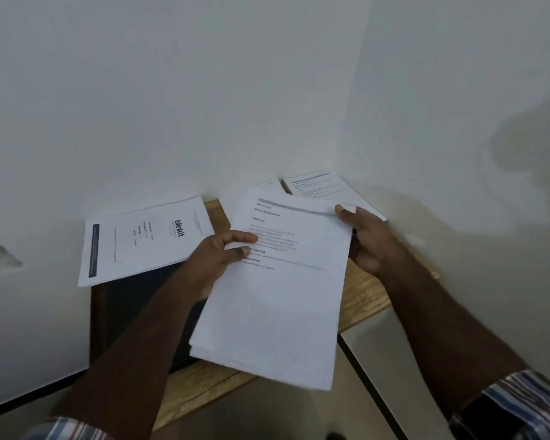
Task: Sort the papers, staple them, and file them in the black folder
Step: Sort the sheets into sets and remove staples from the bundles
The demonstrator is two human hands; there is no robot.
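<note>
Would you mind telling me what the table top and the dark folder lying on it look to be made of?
The table top looks like matte light wood, grain lines and a crack showing. The black folder looks smooth, probably plastic or coated card; too dark to tell.

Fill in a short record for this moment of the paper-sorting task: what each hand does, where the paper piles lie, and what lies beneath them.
left hand: grips held stack's left edge
right hand: grips its upper right corner
held stack: several sheets, printed text on top
blinkit pile: left, partly over black folder
corner pile: against wall
surface: wooden table
</note>
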